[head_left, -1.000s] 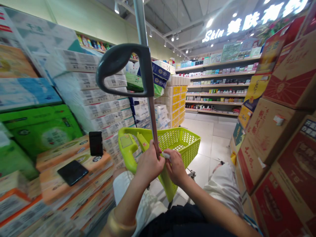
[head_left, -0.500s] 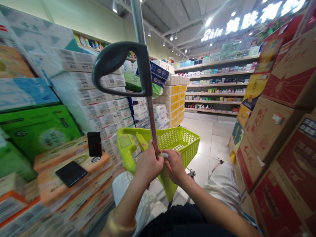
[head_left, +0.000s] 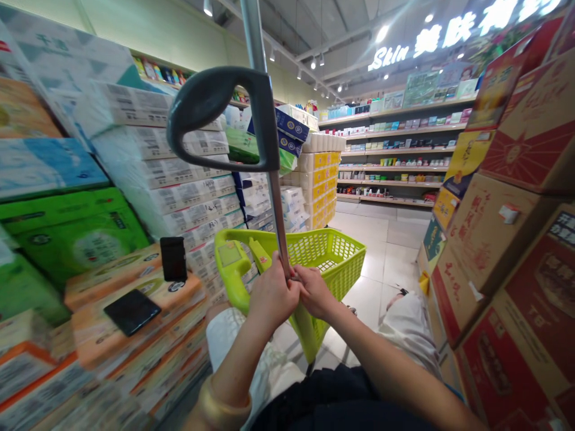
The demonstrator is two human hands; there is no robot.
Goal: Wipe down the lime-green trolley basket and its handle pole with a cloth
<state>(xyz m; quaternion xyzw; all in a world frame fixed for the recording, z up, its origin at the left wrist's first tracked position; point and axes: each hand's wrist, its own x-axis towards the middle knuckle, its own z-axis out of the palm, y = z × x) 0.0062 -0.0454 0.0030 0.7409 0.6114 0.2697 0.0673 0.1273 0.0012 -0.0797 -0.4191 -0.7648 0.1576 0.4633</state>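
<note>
A metal pole (head_left: 278, 224) with a dark grey looped handle (head_left: 265, 120) rises, slightly tilted, in front of me. My left hand (head_left: 274, 291) is wrapped around its lower part. Close against it, my right hand (head_left: 314, 291) is closed, its fingertips pressed together beside the pole. What those right fingers pinch is hidden. Behind my hands stands a lime-green shopping cart (head_left: 345, 263) with a perforated basket.
Stacked tissue packs (head_left: 188, 194) rise on my left, with a black phone-like device (head_left: 173, 258) and a flat black device (head_left: 132, 312) on orange packs. Cardboard cartons (head_left: 485, 227) are piled on the right. Stocked shelves (head_left: 399, 152) line the back beyond the tiled floor (head_left: 375, 239).
My right hand has moved slightly left and closer to my left hand and the pole. A small white piece at its fingertips is no longer visible. My left hand keeps its grip.
</note>
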